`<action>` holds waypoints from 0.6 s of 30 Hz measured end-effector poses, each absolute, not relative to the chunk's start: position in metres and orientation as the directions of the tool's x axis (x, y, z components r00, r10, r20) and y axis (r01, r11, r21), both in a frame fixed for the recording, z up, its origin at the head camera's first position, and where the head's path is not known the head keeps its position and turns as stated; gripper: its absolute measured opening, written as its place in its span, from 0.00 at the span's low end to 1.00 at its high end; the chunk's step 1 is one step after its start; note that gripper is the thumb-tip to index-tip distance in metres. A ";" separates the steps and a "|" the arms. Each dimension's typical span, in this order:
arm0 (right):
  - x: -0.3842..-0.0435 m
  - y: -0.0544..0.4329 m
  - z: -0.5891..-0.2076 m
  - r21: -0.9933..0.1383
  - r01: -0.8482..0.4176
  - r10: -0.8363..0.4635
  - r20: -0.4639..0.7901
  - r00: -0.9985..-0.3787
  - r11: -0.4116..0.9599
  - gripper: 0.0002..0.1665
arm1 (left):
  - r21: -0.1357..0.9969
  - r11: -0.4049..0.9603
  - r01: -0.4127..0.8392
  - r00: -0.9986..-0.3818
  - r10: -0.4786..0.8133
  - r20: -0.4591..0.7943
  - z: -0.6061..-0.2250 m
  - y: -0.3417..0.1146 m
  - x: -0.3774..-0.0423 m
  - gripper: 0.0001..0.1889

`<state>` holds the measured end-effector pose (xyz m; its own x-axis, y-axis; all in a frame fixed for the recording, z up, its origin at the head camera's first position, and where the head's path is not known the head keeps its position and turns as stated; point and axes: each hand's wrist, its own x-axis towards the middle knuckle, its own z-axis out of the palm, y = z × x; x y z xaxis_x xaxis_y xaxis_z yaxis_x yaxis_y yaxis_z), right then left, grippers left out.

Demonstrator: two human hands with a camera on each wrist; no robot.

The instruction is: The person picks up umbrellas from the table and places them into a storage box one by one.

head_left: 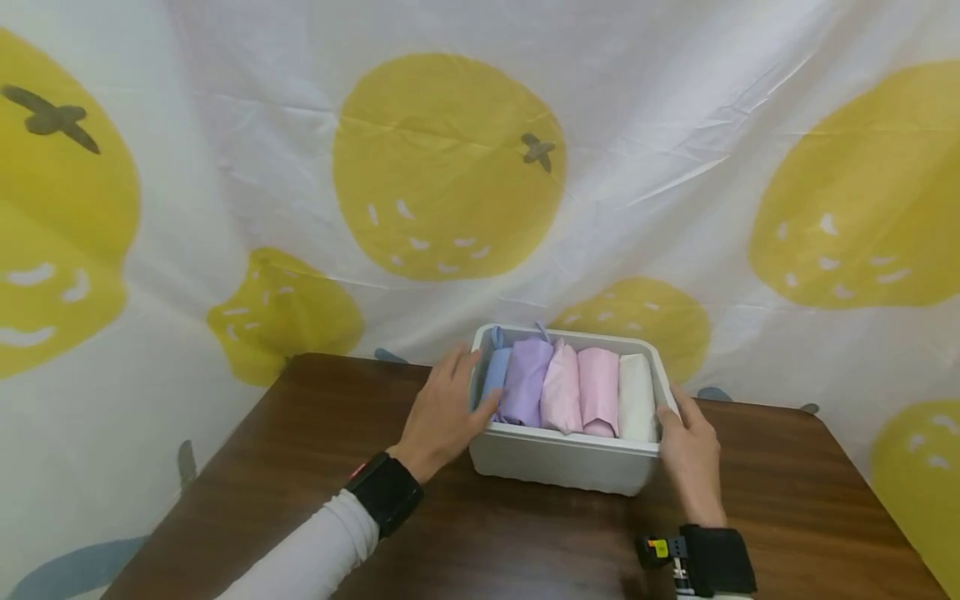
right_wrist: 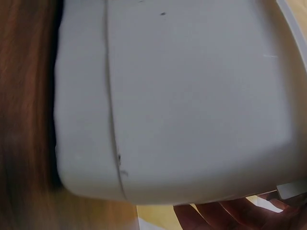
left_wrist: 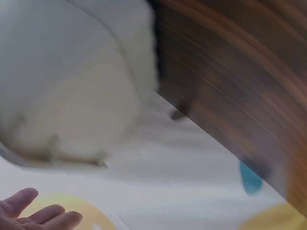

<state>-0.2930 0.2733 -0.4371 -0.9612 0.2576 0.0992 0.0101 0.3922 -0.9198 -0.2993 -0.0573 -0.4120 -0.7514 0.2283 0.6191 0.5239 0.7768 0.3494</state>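
A white plastic storage bin (head_left: pixel 558 458) stands on the brown table in the head view. Inside it, rolled fabric bundles stand in a row: blue (head_left: pixel 497 369), purple (head_left: pixel 527 379), two pink ones (head_left: pixel 562 387) and a white one (head_left: pixel 636 398). At the bin's left end is my left hand (head_left: pixel 442 408), its fingers extended; in the left wrist view those fingers (left_wrist: pixel 48 215) show apart from the bin wall. My right hand (head_left: pixel 688 454) grips the right end, thumb at the rim and fingers along the outer wall. The right wrist view shows this end wall (right_wrist: pixel 201 105) close up.
The wood-grain table (head_left: pixel 360 392) extends to both sides of the bin. Behind it hangs a white curtain (head_left: pixel 637 167) with yellow lemon prints, close to the table's back edge. Black bands with small devices (head_left: pixel 716 558) sit on both wrists.
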 end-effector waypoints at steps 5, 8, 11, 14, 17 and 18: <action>-0.296 0.276 -0.439 -0.896 0.002 0.235 0.115 -0.965 0.444 0.34 | 0.283 0.838 0.467 -0.761 0.218 0.612 -0.413 -0.093 -0.305 0.32; -0.296 0.278 -0.438 -0.893 0.003 0.227 0.112 -0.967 0.451 0.34 | 0.235 0.862 0.449 -0.756 0.226 0.614 -0.412 -0.108 -0.309 0.31; -0.297 0.278 -0.436 -0.891 0.001 0.211 0.106 -0.972 0.455 0.35 | 0.206 0.882 0.425 -0.757 0.221 0.614 -0.412 -0.119 -0.312 0.32; -0.299 0.278 -0.434 -0.890 0.004 0.198 0.097 -0.975 0.457 0.35 | 0.192 0.903 0.385 -0.782 0.209 0.588 -0.413 -0.131 -0.315 0.32; -0.301 0.277 -0.434 -0.884 0.009 0.191 0.091 -0.977 0.467 0.35 | 0.175 0.924 0.340 -0.814 0.195 0.547 -0.418 -0.144 -0.317 0.32; -0.302 0.276 -0.434 -0.883 0.011 0.190 0.089 -0.978 0.469 0.35 | 0.167 0.932 0.322 -0.827 0.191 0.529 -0.420 -0.148 -0.318 0.33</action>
<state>-0.3016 0.2764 -0.4345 -0.9778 0.1896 0.0888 0.0106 0.4685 -0.8834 -0.3177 -0.1480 -0.4203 -0.8272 0.1907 0.5286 0.3216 0.9320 0.1670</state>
